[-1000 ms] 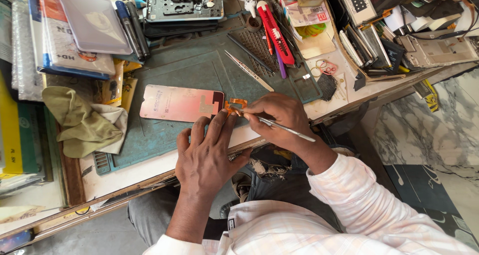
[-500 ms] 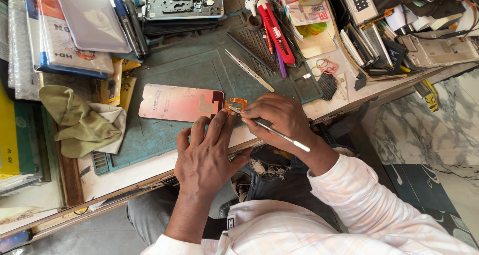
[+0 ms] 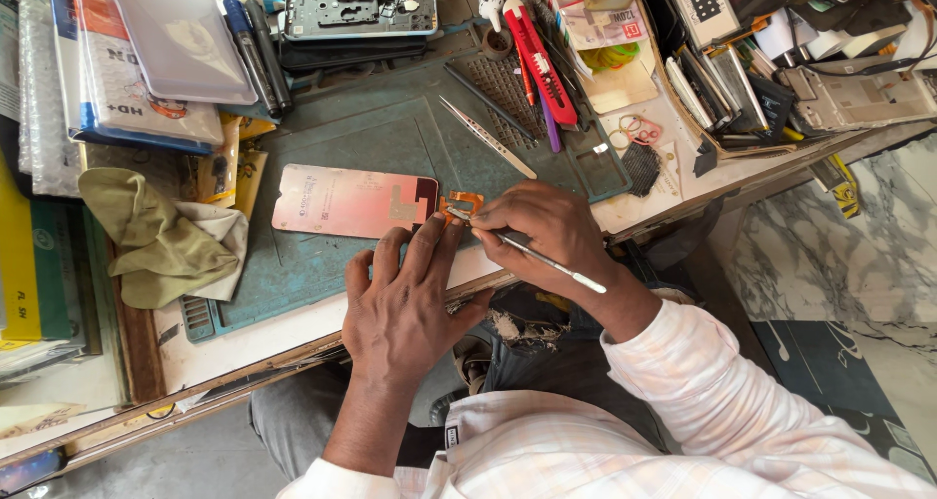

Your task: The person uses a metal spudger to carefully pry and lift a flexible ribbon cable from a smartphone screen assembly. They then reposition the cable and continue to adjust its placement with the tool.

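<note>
Fingers of right hand [image 3: 547,231] pinching thin metal tool [image 3: 532,253] at orange flex cable [image 3: 463,202]. Left hand [image 3: 405,299] fingertips together, pressing pink screen panel [image 3: 351,200]. Little changed since 1 second ago; same grip.

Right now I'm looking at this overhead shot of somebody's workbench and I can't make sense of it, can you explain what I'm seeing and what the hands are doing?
The picture comes from a camera worn on the person's head, looking down at their own two bare hands; there is no machine. The left hand lies flat, fingertips pressing the end of a pinkish phone screen panel on a green work mat. The right hand holds a thin metal tool like a pen, its tip at the panel's orange ribbon connector. Around them lie tweezers, a red utility knife, an opened phone frame and a crumpled olive cloth.
</note>
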